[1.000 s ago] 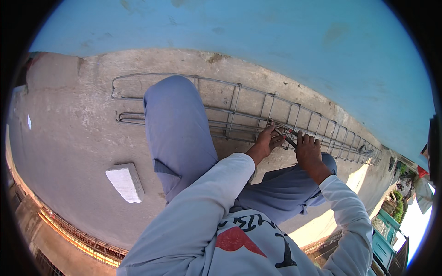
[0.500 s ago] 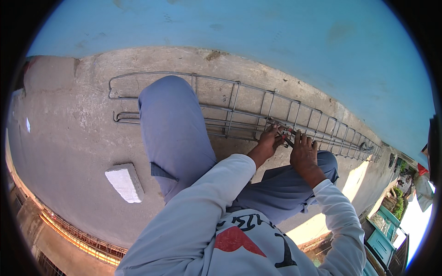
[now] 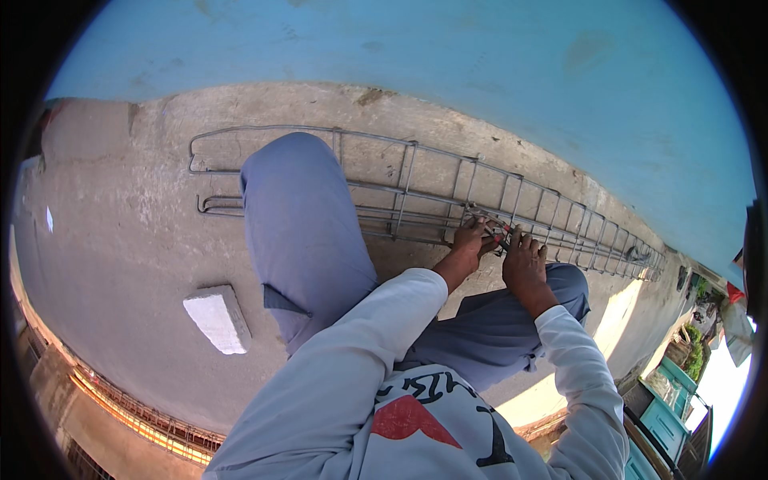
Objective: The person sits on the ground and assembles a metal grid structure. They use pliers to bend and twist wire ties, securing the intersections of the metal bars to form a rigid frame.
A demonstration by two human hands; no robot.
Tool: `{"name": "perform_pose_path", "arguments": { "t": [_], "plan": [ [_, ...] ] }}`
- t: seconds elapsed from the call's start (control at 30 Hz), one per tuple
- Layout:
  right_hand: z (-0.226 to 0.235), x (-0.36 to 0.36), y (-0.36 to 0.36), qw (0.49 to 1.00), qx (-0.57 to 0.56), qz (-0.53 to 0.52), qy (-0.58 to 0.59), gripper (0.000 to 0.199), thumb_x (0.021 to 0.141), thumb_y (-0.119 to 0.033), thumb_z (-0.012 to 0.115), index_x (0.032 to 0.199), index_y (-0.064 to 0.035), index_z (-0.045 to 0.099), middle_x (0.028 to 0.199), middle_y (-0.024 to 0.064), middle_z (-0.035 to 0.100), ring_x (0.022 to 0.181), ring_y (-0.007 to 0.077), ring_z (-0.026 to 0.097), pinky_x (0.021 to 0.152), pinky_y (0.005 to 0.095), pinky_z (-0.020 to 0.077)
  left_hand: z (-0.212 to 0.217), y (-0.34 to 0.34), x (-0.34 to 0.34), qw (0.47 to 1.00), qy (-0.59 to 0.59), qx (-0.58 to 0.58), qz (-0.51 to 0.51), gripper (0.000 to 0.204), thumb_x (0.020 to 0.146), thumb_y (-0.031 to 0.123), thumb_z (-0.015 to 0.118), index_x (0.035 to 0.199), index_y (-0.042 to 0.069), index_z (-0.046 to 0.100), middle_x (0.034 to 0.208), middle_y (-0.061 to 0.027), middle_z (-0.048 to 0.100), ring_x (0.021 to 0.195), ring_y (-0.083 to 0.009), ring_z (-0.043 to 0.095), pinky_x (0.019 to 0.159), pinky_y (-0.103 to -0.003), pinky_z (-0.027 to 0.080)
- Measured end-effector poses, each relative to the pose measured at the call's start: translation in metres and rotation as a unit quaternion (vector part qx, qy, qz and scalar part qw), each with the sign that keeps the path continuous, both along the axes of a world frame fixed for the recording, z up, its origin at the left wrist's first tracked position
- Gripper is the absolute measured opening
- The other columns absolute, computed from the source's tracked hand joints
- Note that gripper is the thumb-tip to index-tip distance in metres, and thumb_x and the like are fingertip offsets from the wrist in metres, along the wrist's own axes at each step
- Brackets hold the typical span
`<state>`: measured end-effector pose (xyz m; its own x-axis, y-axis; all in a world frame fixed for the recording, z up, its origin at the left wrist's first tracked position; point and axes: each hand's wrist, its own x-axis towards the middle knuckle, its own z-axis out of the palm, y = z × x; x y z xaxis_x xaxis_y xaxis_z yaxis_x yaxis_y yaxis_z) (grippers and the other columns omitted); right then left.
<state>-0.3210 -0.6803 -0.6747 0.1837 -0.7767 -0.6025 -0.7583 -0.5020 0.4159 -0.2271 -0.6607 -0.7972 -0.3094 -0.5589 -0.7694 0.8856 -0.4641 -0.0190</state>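
A long cage of steel reinforcing bars [image 3: 407, 176], tied with stirrups, lies on the concrete beyond my knees. My right hand [image 3: 525, 268] is closed around pliers [image 3: 503, 234] with red and dark handles, whose head lies against the cage's near bars. Just left of it, my left hand [image 3: 466, 246] is bent in at the same joint, its fingers pinched together beside the pliers. Whatever those fingers hold is too small and too covered to make out. The pliers' jaw tips are also hard to see.
A blue wall [image 3: 448, 64] runs along the far side of the cage. To the left of my bent legs lies a pale block [image 3: 217, 318] on the concrete floor [image 3: 144, 264]. More bars [image 3: 144, 412] run along the lower left edge. Teal panels [image 3: 664, 416] stand at lower right.
My right hand has moved slightly left toward my left hand, and the pliers' handles have shifted with it. My left hand stays at the same joint; the cage is still.
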Motion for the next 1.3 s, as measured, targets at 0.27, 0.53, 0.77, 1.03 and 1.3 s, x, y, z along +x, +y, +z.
{"name": "perform_pose_path", "arguments": {
  "t": [0.27, 0.53, 0.77, 1.03, 1.3],
  "plan": [
    [-0.002, -0.002, -0.024, 0.999, 0.027, 0.036, -0.012, 0.035, 0.098, -0.021, 0.052, 0.122, 0.0041, 0.055, 0.096, 0.0162, 0.066, 0.090, 0.0303, 0.068, 0.077, 0.0445, 0.0546, -0.001, 0.000, 0.005, 0.998, -0.041, 0.036, -0.037, 0.038, 0.100, 0.047, 0.057, 0.120, 0.014, 0.061, 0.113, -0.0039, 0.068, 0.088, -0.0175, 0.065, 0.074, -0.033, 0.052],
    [0.012, -0.003, -0.066, 0.710, 0.348, -0.580, -0.194, 0.035, 0.102, -0.036, 0.059, 0.100, -0.0008, 0.060, 0.073, 0.0064, 0.062, 0.060, 0.0178, 0.059, 0.057, 0.0346, 0.0476, -0.011, 0.006, 0.011, 0.994, -0.053, 0.011, -0.094, 0.045, 0.096, 0.059, 0.058, 0.110, 0.017, 0.065, 0.102, -0.0020, 0.067, 0.094, -0.0168, 0.059, 0.086, -0.035, 0.045],
    [0.014, -0.025, -0.071, 0.586, 0.401, -0.652, -0.266, 0.033, 0.100, -0.036, 0.061, 0.109, -0.0049, 0.059, 0.079, 0.0073, 0.062, 0.073, 0.0188, 0.062, 0.063, 0.0337, 0.0504, -0.002, -0.006, -0.007, 0.996, 0.092, -0.015, 0.005, 0.034, 0.104, 0.042, 0.051, 0.105, 0.008, 0.057, 0.100, -0.0109, 0.064, 0.089, -0.0242, 0.063, 0.080, -0.041, 0.052],
    [0.052, 0.017, -0.040, 0.979, 0.102, -0.006, -0.175, 0.048, 0.090, -0.025, 0.066, 0.126, 0.0046, 0.052, 0.108, 0.0199, 0.064, 0.107, 0.0356, 0.064, 0.093, 0.0514, 0.0486, -0.020, -0.031, -0.009, 0.994, 0.064, 0.072, 0.054, 0.027, 0.108, 0.027, 0.043, 0.108, 0.001, 0.053, 0.095, -0.0156, 0.063, 0.073, -0.0280, 0.064, 0.061, -0.041, 0.055],
    [0.023, -0.001, -0.029, 0.993, -0.010, 0.107, -0.046, 0.039, 0.090, -0.019, 0.062, 0.120, 0.0048, 0.056, 0.101, 0.0156, 0.065, 0.094, 0.0294, 0.067, 0.079, 0.0431, 0.0521, 0.019, -0.042, 0.004, 0.990, 0.056, 0.127, -0.002, 0.039, 0.106, 0.042, 0.045, 0.113, 0.005, 0.053, 0.098, -0.0135, 0.064, 0.082, -0.0255, 0.064, 0.073, -0.040, 0.055]
  ]
}}
